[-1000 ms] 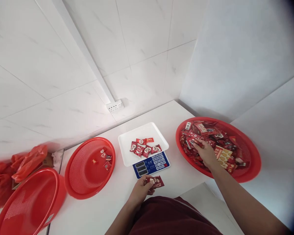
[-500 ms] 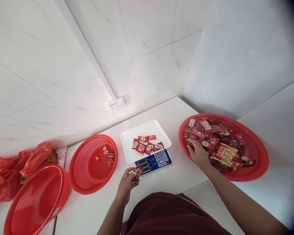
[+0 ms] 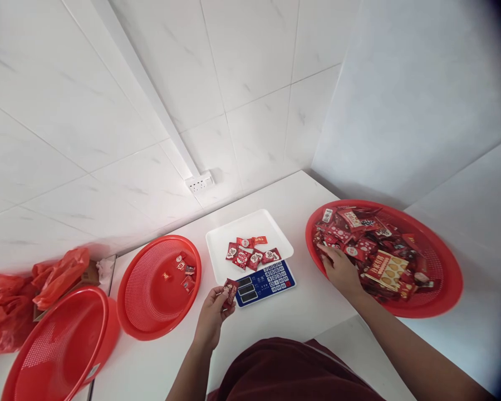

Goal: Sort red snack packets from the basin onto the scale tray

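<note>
My left hand (image 3: 211,314) pinches a small dark red snack packet (image 3: 230,292) in front of the scale's near left corner. My right hand (image 3: 341,272) reaches over the near left rim of the large red basket (image 3: 451,289); its fingers are stretched out and touch the pile of red snack packets (image 3: 361,249). I see nothing held in it, though its fingertips are partly lost among the wrappers. Between my hands is a digital scale (image 3: 256,285) with a blue keypad and a white tray (image 3: 221,245). Several red packets (image 3: 254,258) lie grouped on the tray.
A red basket (image 3: 150,301) left of the scale holds a few small packets (image 3: 187,270). Another red basket (image 3: 62,340) stands farther left, beside red plastic bags (image 3: 12,312) and a cardboard box (image 3: 91,274). A socket strip (image 3: 200,182) is on the tiled wall behind.
The view has tilted up slightly, so things sit a little lower. My right fingers have straightened over the packets. My left hand still holds its packet, now turned more upright.
</note>
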Motion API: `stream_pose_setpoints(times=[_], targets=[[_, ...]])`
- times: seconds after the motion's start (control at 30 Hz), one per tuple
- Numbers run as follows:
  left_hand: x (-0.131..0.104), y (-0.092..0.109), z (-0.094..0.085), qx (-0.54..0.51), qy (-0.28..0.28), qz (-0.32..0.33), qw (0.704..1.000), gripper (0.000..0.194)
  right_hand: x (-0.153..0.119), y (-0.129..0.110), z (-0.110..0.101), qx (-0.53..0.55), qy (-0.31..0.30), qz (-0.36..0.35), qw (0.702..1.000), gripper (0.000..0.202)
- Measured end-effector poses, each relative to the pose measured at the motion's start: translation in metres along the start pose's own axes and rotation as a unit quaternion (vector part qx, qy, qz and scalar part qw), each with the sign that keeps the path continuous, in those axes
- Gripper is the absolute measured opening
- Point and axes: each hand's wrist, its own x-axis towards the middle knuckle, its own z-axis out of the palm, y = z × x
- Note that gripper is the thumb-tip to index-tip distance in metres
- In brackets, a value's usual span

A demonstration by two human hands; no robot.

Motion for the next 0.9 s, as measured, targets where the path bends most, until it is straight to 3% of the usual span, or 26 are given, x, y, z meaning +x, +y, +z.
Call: stream_pose_setpoints(times=[0.17, 0.47, 0.7, 0.77, 0.9], targets=[[-0.003, -0.002, 0.001, 0.011, -0.002, 0.011, 1.0, 0.034, 0.0, 0.002, 0.001, -0.026, -0.009, 0.013, 1.0, 0.036], [-0.003, -0.001, 0.009, 0.041, -0.01, 0.024, 0.999, 0.035, 0.004, 0.01, 0.008, -0.004, 0.006, -0.022, 1.0, 0.035], [-0.003, -0.002, 0.02, 0.053, -0.017, 0.025, 0.998, 0.031, -0.009, -0.011, -0.005, 0.109, 0.076, -0.043, 0.99, 0.027], [-0.004, -0.003, 0.023, 0.068, -0.033, 0.028, 0.997, 0.026, -0.018, -0.025, -0.006, 0.178, 0.044, -0.02, 0.983, 0.025], [-0.006, -0.007, 0.032, 0.08, -0.062, 0.024, 0.995, 0.031, -0.035, -0.062, -0.002, 0.315, -0.164, 0.074, 0.932, 0.027]])
